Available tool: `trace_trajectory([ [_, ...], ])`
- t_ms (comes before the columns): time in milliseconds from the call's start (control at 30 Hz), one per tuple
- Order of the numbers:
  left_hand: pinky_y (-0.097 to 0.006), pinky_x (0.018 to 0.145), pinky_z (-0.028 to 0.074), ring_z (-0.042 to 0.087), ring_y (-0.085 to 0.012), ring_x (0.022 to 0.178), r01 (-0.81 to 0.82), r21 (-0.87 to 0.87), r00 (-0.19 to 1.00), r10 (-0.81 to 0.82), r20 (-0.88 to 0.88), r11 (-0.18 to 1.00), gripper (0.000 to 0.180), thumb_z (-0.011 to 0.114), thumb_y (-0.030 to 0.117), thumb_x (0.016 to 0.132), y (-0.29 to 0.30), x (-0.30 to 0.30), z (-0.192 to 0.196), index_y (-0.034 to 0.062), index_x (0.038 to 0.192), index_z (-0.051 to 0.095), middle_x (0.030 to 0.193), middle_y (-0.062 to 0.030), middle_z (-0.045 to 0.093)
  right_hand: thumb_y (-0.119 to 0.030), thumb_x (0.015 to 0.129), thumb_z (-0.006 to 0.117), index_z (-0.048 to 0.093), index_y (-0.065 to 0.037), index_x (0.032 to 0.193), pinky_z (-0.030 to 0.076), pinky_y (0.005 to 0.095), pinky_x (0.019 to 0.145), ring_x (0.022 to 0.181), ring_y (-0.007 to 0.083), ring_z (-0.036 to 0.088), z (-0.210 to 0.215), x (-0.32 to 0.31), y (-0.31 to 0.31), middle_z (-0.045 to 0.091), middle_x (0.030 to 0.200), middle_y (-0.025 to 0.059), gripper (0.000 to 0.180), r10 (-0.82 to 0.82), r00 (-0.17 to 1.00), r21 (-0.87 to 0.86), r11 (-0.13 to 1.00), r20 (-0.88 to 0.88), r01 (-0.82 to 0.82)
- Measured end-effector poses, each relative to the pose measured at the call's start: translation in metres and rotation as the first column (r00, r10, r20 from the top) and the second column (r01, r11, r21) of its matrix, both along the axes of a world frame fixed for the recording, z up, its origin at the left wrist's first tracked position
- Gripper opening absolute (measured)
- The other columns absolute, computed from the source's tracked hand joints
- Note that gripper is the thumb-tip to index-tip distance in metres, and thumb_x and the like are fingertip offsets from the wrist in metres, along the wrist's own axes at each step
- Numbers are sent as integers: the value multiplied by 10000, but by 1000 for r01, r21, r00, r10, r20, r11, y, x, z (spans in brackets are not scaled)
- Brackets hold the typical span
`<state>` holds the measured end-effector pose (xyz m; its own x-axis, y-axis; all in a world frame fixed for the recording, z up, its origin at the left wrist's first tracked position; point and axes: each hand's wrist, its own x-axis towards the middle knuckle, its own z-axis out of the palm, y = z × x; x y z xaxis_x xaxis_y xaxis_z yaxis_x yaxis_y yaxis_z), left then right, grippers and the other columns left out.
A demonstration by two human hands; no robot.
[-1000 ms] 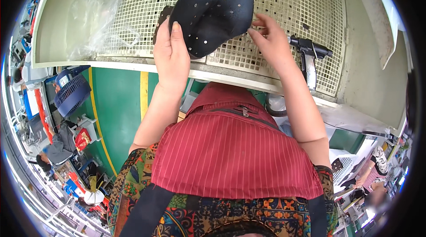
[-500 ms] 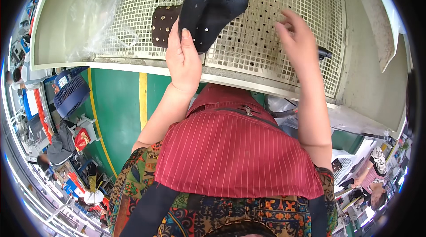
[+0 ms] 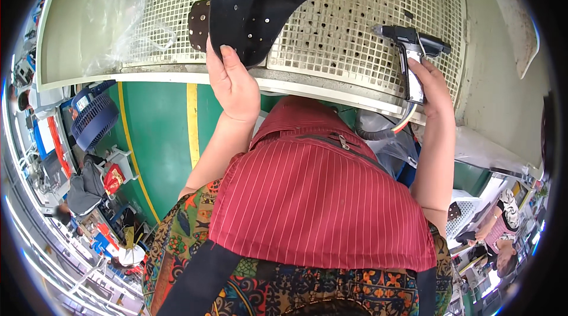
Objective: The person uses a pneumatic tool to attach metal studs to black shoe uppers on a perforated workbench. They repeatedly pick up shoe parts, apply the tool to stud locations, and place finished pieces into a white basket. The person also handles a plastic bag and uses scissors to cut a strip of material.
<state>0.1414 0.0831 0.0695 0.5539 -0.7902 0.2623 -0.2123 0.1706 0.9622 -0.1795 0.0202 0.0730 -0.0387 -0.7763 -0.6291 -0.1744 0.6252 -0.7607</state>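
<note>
My left hand [image 3: 232,86] grips the lower edge of a black, curved, leather-like piece [image 3: 260,5], its thumb on the face and its fingers behind. Rows of small metal eyelets or studs dot that piece. Partly hidden behind it is a dark brown studded piece [image 3: 198,23]. Over on the right, my right hand [image 3: 436,88] has closed around the silver handle of a pistol-shaped spray gun [image 3: 411,50]. The gun's nozzle points left, and a hose runs down from its grip.
Both pieces and the gun are over a cream perforated grate [image 3: 355,17] in a walled bench. Clear plastic film [image 3: 127,20] lies at the left. A blue fan [image 3: 94,118] stands on the green floor [image 3: 157,138]. Another person [image 3: 502,230] is at the lower right.
My right hand has moved down and right and taken hold of the spray gun, which now shows upright. The black piece and my left hand have shifted slightly left.
</note>
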Motion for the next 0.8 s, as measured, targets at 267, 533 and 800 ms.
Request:
trace_trajectory([
  [267,-286,921,395,501,-167,1059,-73,-5,997,73,35,997,352,352,184,992,-2,0,6,-24,1259,448,1210,-110,513,-152,835,588,541,-12,1120,480,266,671,782,128,585,38,40,3,623,954,57,321,260,925,-153,962,276,-225],
  [533,-298,932,393,499,-178,1071,-86,-2,996,86,23,996,355,338,175,992,-5,-3,6,-32,1263,438,1221,-122,506,-270,828,595,501,7,1115,464,414,724,809,381,593,75,117,-4,606,861,216,409,556,748,-525,542,-361,-656],
  [800,-307,956,384,491,-200,1105,-17,-5,994,18,109,1000,358,347,143,989,-2,-6,15,-47,1286,407,1221,-136,505,-268,823,594,505,17,1095,463,429,707,790,397,587,90,114,-8,608,830,227,403,700,619,-393,489,-356,-779],
])
